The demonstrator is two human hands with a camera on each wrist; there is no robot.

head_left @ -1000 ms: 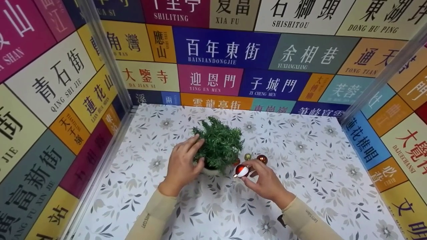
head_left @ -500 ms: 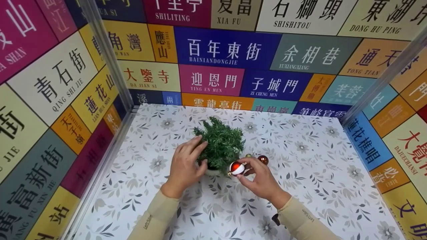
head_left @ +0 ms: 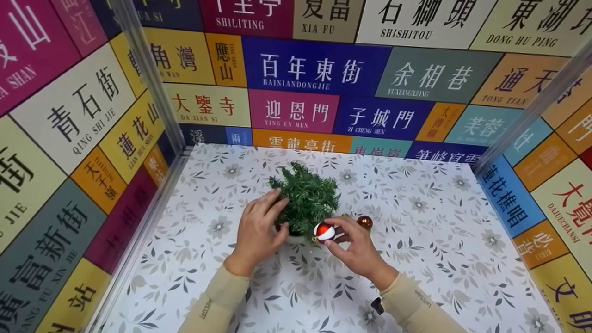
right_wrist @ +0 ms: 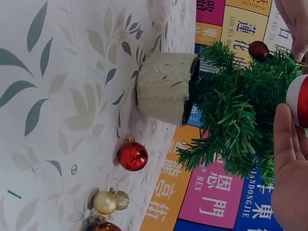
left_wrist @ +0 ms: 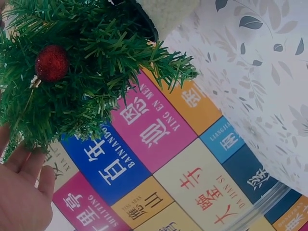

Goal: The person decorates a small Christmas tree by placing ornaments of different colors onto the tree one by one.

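A small artificial Christmas tree [head_left: 307, 196] stands upright in a pale, fleecy pot [right_wrist: 161, 86]. My left hand [head_left: 256, 231] is at its left side, fingertips touching the branches, the thumb apart from the fingers. Near the tree's lower right, my right hand [head_left: 358, 247] pinches a red-and-white Christmas bauble [head_left: 324, 231] between thumb and fingers, its gold cap pointing down-left in the head view. A dark red glittery bauble [left_wrist: 51, 63] hangs among the branches in the left wrist view. Foliage partly hides the left fingertips there.
On the patterned tabletop [head_left: 222, 273] lie a shiny red bauble [right_wrist: 133, 156], a smooth gold one [right_wrist: 104, 202], a glittery gold one [right_wrist: 122, 200] and a copper-brown one [head_left: 364, 222]. Printed sign panels [head_left: 314, 64] wall in the back and both sides.
My right hand has moved slightly left with the red-and-white bauble, bringing it closer to the tree, and the bauble has turned a little. My left hand stays at the branches.
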